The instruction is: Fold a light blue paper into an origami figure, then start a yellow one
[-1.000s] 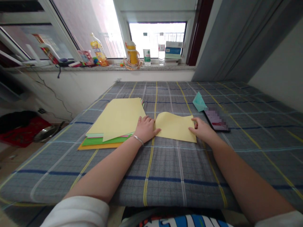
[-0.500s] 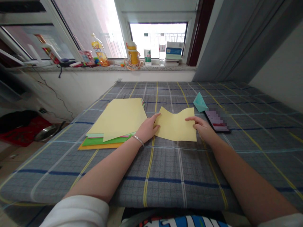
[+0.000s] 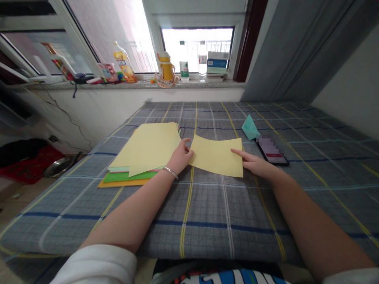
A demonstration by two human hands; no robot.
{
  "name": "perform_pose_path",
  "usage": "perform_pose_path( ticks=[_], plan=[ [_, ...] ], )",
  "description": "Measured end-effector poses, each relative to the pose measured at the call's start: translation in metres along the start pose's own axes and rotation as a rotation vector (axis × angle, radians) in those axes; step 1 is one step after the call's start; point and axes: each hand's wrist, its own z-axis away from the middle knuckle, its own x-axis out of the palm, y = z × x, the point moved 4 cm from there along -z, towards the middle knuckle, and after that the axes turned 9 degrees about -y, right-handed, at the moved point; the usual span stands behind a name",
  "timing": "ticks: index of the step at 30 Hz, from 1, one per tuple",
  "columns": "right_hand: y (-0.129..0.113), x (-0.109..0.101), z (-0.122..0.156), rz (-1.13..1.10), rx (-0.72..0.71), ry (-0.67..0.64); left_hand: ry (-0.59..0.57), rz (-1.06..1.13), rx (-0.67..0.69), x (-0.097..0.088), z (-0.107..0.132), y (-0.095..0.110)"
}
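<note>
A sheet of pale yellow paper (image 3: 217,157) is spread between my hands over the plaid cloth, slightly bowed. My left hand (image 3: 180,156) is at its left edge, thumb against the paper and index finger raised off it; the other fingers are partly hidden. At the right edge, my right hand (image 3: 254,162) grips the sheet with the index finger stretched over the top and the remaining fingers at or under the border. Left of the sheet lies a stack of coloured paper with a yellow top sheet (image 3: 151,146), and green sheets (image 3: 130,176) show beneath.
A folded turquoise paper piece (image 3: 250,127) rests against a phone (image 3: 271,150) on the right. The plaid cloth (image 3: 207,213) covers the surface. Along the windowsill (image 3: 142,85) stand bottles, a yellow flask (image 3: 166,68) and stacked boxes (image 3: 217,63).
The yellow sheet has gone from a raised, creased shape to a flatter one. My left hand has shifted a little left, its index finger coming off the paper.
</note>
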Motion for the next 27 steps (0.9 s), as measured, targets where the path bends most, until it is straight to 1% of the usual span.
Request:
perform_pose_path(
  ticks=[3,5,7,10,12,15,18,19,20,21,23,24,27],
  plan=[
    [0.003,-0.001,-0.001,0.249,-0.078,-0.014,-0.032,-0.237,0.035,-0.004,0.004,0.006],
    [0.004,-0.001,-0.002,0.373,-0.148,0.017,-0.033,-0.387,0.065,-0.006,0.008,0.010],
    [0.005,-0.002,-0.003,0.464,-0.187,0.078,-0.029,-0.476,0.072,-0.006,0.011,0.013],
    [0.003,-0.006,-0.003,0.570,-0.194,0.218,-0.046,-0.486,0.085,-0.004,0.012,0.015],
    [-0.003,-0.009,-0.001,0.613,-0.225,0.308,-0.040,-0.410,0.114,-0.001,0.012,0.017],
    [-0.017,-0.009,0.003,0.633,-0.365,0.384,-0.032,-0.142,0.123,0.006,0.012,0.019],
    [-0.035,-0.004,0.009,0.604,-0.504,0.405,-0.010,0.182,0.129,0.016,0.013,0.025],
    [-0.040,-0.002,0.010,0.583,-0.535,0.406,-0.006,0.265,0.139,0.019,0.014,0.027],
    [-0.045,0.001,0.012,0.560,-0.557,0.392,-0.026,0.322,0.159,0.022,0.016,0.031],
    [-0.050,0.004,0.013,0.540,-0.565,0.373,-0.047,0.349,0.181,0.025,0.018,0.035],
    [-0.058,0.009,0.015,0.513,-0.568,0.391,-0.068,0.366,0.206,0.028,0.023,0.043],
    [-0.061,0.011,0.016,0.510,-0.564,0.415,-0.081,0.372,0.209,0.029,0.026,0.046],
    [-0.069,0.015,0.019,0.513,-0.553,0.541,-0.085,0.413,0.217,0.030,0.033,0.054]
  ],
)
